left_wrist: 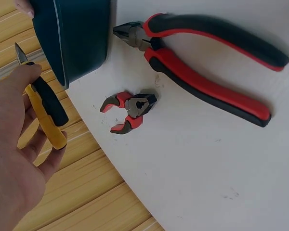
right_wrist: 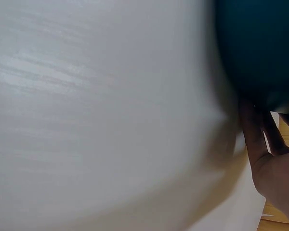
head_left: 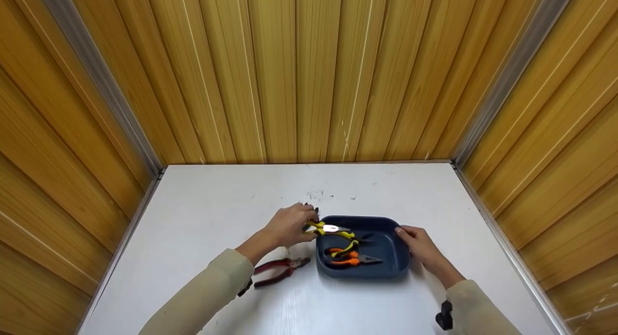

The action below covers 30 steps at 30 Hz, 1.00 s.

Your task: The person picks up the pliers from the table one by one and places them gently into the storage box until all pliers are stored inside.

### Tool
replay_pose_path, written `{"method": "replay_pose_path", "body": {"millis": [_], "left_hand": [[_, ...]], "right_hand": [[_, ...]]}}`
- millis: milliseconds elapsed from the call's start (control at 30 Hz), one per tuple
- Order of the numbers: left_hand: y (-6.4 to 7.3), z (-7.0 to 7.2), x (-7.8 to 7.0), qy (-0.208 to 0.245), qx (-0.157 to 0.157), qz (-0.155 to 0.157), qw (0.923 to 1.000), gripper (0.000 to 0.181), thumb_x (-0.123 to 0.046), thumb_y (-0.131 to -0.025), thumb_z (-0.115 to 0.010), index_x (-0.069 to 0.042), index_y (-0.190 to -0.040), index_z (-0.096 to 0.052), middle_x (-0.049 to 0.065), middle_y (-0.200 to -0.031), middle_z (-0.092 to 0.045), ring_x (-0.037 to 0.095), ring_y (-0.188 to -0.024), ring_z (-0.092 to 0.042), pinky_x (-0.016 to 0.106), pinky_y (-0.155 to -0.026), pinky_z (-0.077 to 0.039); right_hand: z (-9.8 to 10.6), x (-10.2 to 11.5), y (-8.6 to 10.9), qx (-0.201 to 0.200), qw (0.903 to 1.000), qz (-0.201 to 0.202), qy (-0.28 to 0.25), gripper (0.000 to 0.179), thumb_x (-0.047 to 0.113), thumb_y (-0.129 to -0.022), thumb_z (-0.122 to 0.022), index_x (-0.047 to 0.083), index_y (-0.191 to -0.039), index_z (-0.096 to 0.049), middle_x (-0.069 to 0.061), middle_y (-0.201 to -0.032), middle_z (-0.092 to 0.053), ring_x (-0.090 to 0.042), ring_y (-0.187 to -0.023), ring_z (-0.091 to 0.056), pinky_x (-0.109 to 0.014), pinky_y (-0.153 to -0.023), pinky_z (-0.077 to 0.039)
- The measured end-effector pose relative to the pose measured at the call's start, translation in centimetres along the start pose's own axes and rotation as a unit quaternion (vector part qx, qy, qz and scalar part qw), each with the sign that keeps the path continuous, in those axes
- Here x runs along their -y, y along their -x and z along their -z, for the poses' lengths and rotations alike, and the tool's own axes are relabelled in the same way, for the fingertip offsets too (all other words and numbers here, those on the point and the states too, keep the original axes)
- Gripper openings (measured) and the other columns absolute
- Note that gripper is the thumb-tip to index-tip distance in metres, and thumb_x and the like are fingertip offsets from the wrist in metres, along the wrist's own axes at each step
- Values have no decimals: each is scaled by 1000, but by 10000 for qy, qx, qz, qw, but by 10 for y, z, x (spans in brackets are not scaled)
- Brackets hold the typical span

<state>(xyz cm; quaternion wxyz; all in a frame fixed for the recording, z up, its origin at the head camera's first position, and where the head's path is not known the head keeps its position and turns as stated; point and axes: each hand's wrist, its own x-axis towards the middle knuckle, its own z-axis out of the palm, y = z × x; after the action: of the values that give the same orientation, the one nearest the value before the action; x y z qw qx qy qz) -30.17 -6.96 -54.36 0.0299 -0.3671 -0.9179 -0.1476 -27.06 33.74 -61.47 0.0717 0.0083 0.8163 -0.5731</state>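
My left hand grips yellow-and-black pliers by their handles, their metal nose reaching over the left rim of a dark blue container. With thumb and fingers, my right hand holds the container's right wall. Inside lie yellow-and-black pliers and orange-handled long-nose pliers, partly overlapping. To the container's left, large red-and-black pliers rest on the table with handles spread. Small red-handled pliers show in the left wrist view; my left hand mostly hides them in the head view.
A white table with dark scuff marks carries everything. Yellow wood-patterned panels rise behind it and at both sides, with grey metal strips at the corners.
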Motion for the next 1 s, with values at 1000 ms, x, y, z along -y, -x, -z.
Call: {"method": "replay_pose_path", "body": {"millis": [1000], "left_hand": [[-32,-1,-16,163,-141,-65,9997,35,-40,-94,-81,-20,-122,-75,-8,-117,-69,14,-106,-63,37,-83,-57]], "right_hand": [[-1,-1,-1,14,9999,49,141,44,26,-112,-55,-8,-138,-64,-20,-125,-69,-21,-96,-60,-30,-79,-51]]}}
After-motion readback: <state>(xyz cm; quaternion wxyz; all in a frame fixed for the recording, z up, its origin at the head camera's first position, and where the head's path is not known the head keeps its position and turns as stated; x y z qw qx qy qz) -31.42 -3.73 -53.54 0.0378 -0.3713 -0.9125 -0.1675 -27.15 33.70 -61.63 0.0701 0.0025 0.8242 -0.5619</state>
